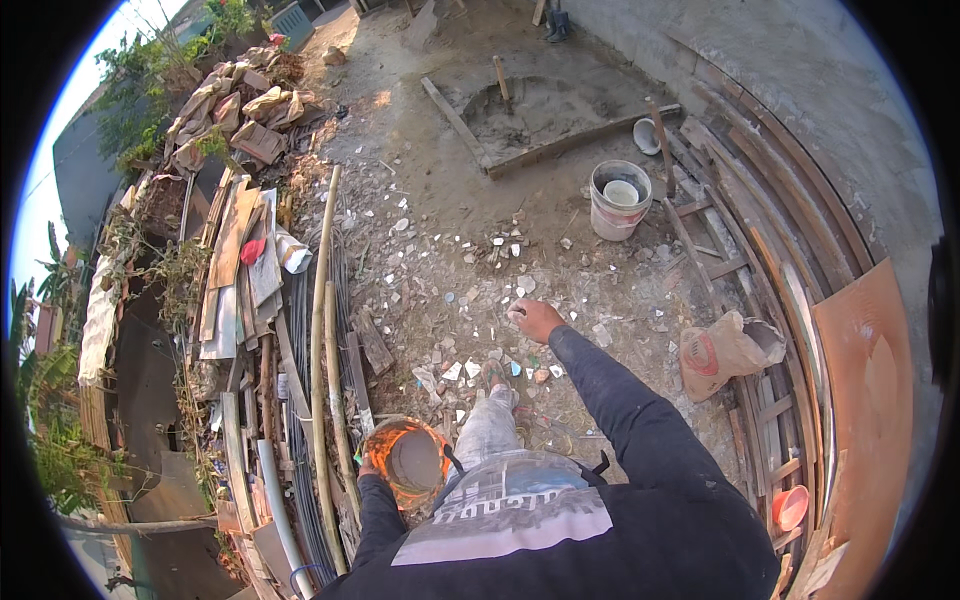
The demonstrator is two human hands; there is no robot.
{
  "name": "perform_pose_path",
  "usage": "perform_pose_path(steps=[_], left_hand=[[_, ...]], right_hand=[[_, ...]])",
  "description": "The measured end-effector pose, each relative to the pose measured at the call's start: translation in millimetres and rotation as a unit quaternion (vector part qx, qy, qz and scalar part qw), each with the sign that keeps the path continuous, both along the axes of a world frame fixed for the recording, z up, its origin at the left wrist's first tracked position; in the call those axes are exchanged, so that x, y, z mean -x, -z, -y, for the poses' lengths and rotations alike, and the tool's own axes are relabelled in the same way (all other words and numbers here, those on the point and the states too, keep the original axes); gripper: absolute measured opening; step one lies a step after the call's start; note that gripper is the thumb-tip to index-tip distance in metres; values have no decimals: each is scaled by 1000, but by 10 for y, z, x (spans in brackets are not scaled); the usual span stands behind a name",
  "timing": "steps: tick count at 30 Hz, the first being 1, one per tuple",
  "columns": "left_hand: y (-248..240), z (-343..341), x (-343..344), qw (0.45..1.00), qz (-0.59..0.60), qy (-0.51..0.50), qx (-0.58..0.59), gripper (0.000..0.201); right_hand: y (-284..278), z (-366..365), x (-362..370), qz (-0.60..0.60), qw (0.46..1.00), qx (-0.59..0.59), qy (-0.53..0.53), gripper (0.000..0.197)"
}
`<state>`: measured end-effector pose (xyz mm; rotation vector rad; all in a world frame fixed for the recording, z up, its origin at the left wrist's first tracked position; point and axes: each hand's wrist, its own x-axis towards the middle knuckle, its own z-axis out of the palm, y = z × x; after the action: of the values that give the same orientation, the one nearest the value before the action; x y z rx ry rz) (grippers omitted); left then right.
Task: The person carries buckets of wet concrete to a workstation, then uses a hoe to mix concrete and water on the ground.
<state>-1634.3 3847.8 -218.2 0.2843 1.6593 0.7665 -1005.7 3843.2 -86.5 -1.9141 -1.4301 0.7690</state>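
Observation:
At my left side hangs or stands an orange bucket (437, 445) with greyish contents; which of the two I cannot tell. My left hand (368, 465) grips its left rim, with the fingers mostly hidden. Ahead of my body, my right arm reaches out over the rubble-strewn ground. The fingers of my right hand (538, 319) are curled together, and something pale shows at their tips, too small to name. Scattered around and below that hand are white tile shards (453, 371) and small stones.
A mixing bed of wet cement (545, 112) with wooden edging lies ahead, a handle standing in it. To the right are a white bucket (620, 222), a paper sack (712, 358) and stacked planks (770, 190). Long bamboo poles (321, 330) and scrap boards line the left.

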Motion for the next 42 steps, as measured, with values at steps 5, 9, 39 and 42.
perform_pose_path(steps=[5, 9, 39, 42], left_hand=[[70, -2007, -1621, 983, -42, 163, -66, 26], [-457, -3372, -3200, 899, -252, 350, -77, 38], [-1057, -9759, -11896, 484, -57, 808, -333, 45], [-678, -10229, -12218, 443, 14, 814, -375, 47]], right_hand=[[329, -1026, -437, -72, 994, 80, -1, 31], [948, -1871, -941, -121, 975, 189, 8, 39], [716, -8337, -6372, -542, 625, -13, 562, 63], [794, -8975, -6724, -497, 641, 4, 585, 56]])
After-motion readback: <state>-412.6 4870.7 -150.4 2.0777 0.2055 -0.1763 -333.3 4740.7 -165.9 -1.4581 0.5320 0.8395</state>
